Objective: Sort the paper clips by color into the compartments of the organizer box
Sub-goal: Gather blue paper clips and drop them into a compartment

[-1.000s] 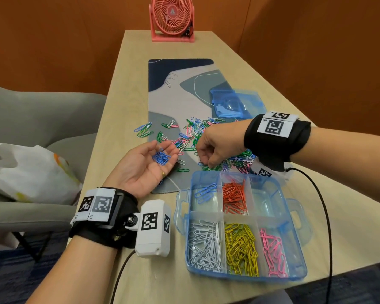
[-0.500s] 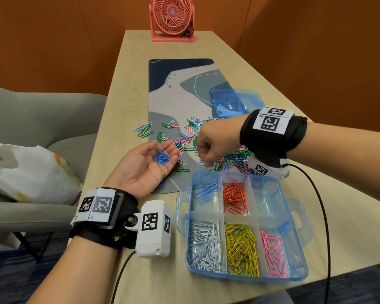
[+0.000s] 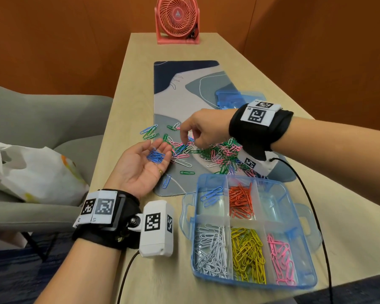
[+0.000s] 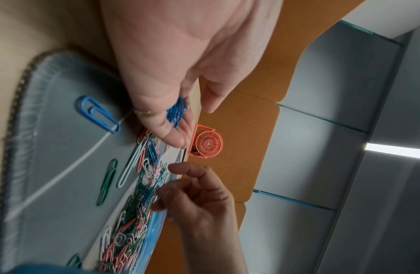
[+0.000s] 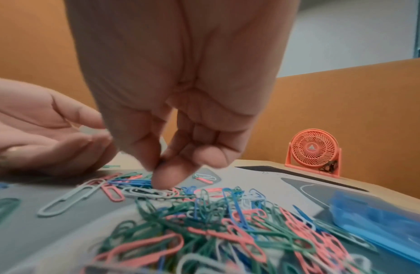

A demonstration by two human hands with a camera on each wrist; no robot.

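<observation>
Left hand (image 3: 140,170) lies palm up at the desk's left edge, fingers relaxed, cradling blue clips (image 3: 155,156) — right hand (image 3: 203,128), fingertips drawn together over the loose clip pile (image 3: 219,155) mid-mat, grip contents indiscernible — organizer box (image 3: 305,218) at the near right edge.

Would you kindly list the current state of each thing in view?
organizer box: open, five compartments filled, one empty
lid: off, lying on the mat
left hand: palm up, cupping blue clips
right hand: fingertips pinched over the loose pile
fan: upright
</observation>
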